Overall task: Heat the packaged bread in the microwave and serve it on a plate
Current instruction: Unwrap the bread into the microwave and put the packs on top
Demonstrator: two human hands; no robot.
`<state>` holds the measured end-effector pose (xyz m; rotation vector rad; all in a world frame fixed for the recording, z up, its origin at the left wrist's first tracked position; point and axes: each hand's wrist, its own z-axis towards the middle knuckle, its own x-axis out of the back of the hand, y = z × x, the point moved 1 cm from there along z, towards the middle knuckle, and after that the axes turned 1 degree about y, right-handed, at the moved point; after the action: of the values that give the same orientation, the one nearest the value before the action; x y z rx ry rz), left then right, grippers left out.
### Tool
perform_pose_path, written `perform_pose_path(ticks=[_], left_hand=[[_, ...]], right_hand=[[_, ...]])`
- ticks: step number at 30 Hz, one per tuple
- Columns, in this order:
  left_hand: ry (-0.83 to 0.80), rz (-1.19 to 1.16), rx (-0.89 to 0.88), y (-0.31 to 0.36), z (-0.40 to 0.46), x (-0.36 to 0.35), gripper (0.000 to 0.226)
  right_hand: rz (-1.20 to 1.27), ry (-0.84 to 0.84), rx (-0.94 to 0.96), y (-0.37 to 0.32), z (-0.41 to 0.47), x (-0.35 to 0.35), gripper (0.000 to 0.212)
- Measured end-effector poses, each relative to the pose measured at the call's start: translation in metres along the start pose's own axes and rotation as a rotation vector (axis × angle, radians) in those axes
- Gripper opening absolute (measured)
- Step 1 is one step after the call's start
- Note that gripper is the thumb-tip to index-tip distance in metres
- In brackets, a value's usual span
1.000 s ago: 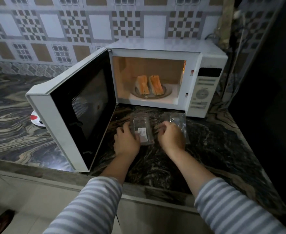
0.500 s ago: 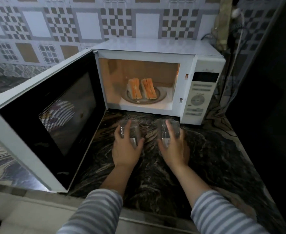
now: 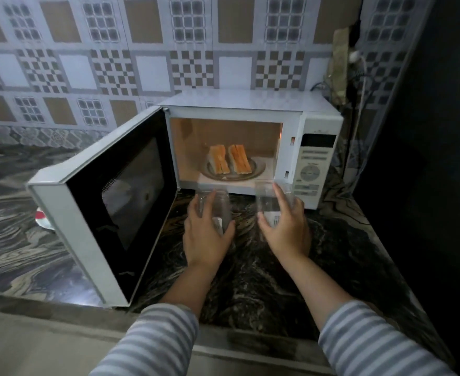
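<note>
A white microwave [image 3: 250,107] stands on the marbled counter with its door [image 3: 115,202] swung wide open to the left. Inside, two pieces of bread [image 3: 229,162] with orange filling lie side by side on a round plate [image 3: 258,169]. In front of the microwave, my left hand [image 3: 205,234] grips a clear empty plastic wrapper [image 3: 220,204] with a white label. My right hand [image 3: 286,226] grips a second clear wrapper [image 3: 264,196], also labelled. Both wrappers are lifted just above the counter.
The dark marbled counter [image 3: 250,280] runs from the tiled wall to its front edge near me. A red and white object [image 3: 43,219] peeks out behind the open door. Cables [image 3: 359,104] hang at the back right beside a dark wall.
Both hands closed around the two wrappers and raised them off the counter toward the microwave opening. The camera view shifted up and back.
</note>
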<state>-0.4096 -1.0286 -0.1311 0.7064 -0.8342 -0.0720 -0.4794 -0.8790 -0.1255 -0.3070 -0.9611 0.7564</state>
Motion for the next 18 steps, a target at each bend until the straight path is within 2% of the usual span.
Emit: perform_pose_path(ticks=[6, 12, 18], left_hand=[[0.122, -0.222, -0.151, 0.035, 0.041, 0.040, 0.079], [0.138, -0.146, -0.161, 0.075, 0.106, 0.061, 0.078], [0.123, -0.135, -0.156, 0.107, 0.194, 0.058, 0.077]], right_hand=[[0.004, 0.075, 0.056, -0.040, 0.036, 0.041, 0.073], [0.025, 0.135, 0.089, -0.071, 0.099, 0.064, 0.073], [0.000, 0.077, 0.045, -0.084, 0.194, 0.062, 0.072]])
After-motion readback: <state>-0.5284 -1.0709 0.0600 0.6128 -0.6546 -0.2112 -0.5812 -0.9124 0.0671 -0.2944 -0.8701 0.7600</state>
